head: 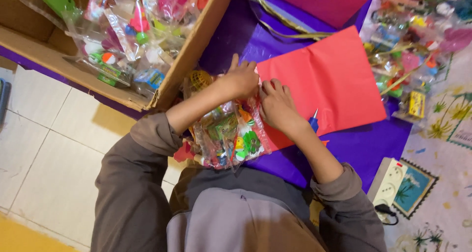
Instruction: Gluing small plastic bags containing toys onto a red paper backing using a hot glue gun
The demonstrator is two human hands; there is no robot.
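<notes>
You have one view only, from the camera on the person's head, looking almost straight down over their grey-sleeved arms and lap. It sits close: the left hand (242, 79) and right hand (278, 106) fill the centre. It seems tipped a little forward, toward the cardboard box (189, 55) at upper left. No second view overlaps it.

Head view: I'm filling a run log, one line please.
left hand on clear toy packet | right hand on red paper sheet | cardboard box beside
</notes>
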